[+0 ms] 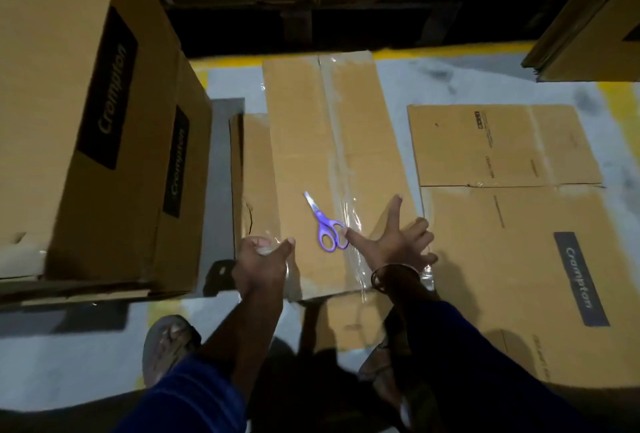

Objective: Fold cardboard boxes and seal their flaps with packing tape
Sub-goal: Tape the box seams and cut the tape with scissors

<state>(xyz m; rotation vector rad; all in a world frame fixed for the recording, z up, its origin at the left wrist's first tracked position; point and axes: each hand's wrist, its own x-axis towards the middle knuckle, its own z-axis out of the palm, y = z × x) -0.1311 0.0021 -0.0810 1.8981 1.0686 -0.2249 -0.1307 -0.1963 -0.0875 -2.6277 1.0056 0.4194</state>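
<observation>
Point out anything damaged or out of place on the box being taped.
The tape strip along the box seam is wrinkled near the right hand. The lower box at its left has a tear near its edge. Purple scissors lie loose on top.

— Where are the scissors [325,223]?
— On the taped box [304,141], centre; right hand [398,242] spread flat at four o'clock of them.
— And the left hand [265,259]?
— Eight o'clock, holding the tape roll [289,276].
</observation>
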